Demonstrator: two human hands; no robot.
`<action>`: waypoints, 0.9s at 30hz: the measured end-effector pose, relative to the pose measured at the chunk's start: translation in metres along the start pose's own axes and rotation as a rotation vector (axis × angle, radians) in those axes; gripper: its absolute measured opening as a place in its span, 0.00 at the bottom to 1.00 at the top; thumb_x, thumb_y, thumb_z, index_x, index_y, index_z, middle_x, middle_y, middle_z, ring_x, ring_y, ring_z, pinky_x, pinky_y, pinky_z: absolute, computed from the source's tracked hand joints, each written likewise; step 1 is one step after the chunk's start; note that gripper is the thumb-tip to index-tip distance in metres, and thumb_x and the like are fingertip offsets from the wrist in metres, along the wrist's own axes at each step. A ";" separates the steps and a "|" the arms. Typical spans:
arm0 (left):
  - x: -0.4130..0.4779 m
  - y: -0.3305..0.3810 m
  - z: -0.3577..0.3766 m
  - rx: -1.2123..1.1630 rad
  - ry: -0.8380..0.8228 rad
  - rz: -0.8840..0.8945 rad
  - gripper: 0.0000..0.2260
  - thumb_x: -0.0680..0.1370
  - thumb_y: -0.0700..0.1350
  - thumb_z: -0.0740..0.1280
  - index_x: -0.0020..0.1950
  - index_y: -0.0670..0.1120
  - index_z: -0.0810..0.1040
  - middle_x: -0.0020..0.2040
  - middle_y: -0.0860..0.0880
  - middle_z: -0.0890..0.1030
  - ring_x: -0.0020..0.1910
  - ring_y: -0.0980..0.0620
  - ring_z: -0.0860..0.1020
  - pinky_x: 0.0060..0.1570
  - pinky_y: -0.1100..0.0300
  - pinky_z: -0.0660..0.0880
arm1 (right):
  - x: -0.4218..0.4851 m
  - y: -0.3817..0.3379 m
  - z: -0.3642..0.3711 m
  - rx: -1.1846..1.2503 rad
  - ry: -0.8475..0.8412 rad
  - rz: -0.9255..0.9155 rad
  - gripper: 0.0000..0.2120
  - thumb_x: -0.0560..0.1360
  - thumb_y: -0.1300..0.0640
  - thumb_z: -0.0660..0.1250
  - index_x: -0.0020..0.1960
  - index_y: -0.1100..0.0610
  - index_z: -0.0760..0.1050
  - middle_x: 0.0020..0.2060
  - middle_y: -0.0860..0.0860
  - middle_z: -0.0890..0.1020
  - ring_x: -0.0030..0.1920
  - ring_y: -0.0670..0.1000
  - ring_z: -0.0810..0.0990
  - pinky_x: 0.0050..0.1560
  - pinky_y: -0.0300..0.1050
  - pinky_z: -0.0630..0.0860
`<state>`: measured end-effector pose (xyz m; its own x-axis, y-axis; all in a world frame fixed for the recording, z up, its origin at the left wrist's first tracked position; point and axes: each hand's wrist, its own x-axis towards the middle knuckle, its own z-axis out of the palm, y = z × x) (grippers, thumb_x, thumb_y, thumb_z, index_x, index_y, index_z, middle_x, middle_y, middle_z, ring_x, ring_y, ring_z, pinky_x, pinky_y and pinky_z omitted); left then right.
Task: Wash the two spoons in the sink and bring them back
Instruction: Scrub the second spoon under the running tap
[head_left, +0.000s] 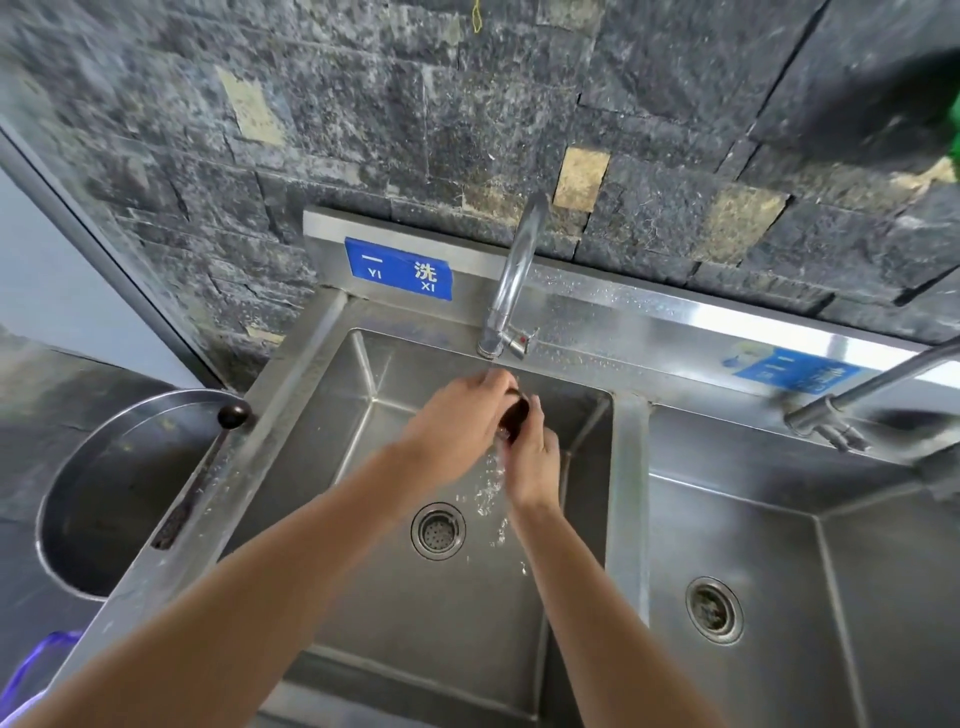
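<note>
- Left hand (457, 423) and right hand (532, 462) meet under the curved chrome tap (514, 275), over the left basin of the stainless steel sink (332, 415).
- Both hands curl round a dark brown spoon (518, 413), which is partly hidden and blurred.
- Water (491, 488) falls below the hands.
- A second dark long-handled spoon (203, 467) lies on the sink's left rim.

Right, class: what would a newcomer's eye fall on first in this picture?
The left hand and right hand grip a dark spoon under the running tap, over the left basin. A second dark spoon lies on the sink's left rim.
</note>
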<state>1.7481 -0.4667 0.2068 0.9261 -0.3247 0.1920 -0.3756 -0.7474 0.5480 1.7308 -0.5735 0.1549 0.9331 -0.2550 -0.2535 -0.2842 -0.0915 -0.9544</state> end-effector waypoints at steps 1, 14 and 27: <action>0.001 0.001 -0.005 0.068 0.002 -0.038 0.10 0.83 0.47 0.57 0.55 0.41 0.74 0.44 0.41 0.82 0.42 0.40 0.81 0.40 0.50 0.74 | -0.002 0.000 -0.001 -0.016 0.027 -0.073 0.23 0.82 0.45 0.52 0.37 0.51 0.79 0.24 0.40 0.78 0.26 0.40 0.74 0.31 0.34 0.69; -0.029 0.030 -0.003 0.083 -0.031 -0.337 0.09 0.83 0.48 0.57 0.46 0.44 0.63 0.32 0.49 0.69 0.37 0.38 0.78 0.33 0.54 0.64 | -0.023 0.001 0.009 -0.024 0.026 0.001 0.22 0.77 0.41 0.54 0.35 0.52 0.75 0.24 0.47 0.73 0.27 0.44 0.71 0.32 0.39 0.67; -0.031 0.037 -0.046 0.094 -0.057 -0.457 0.09 0.81 0.44 0.61 0.53 0.38 0.73 0.49 0.36 0.80 0.47 0.36 0.78 0.41 0.54 0.67 | -0.064 0.012 0.027 -0.136 0.063 -0.211 0.23 0.76 0.40 0.45 0.30 0.54 0.61 0.21 0.46 0.69 0.27 0.50 0.63 0.33 0.48 0.63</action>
<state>1.7073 -0.4574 0.2589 0.9949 0.0206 -0.0989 0.0667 -0.8695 0.4894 1.6737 -0.5326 0.1558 0.9606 -0.2754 -0.0367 -0.1157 -0.2764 -0.9540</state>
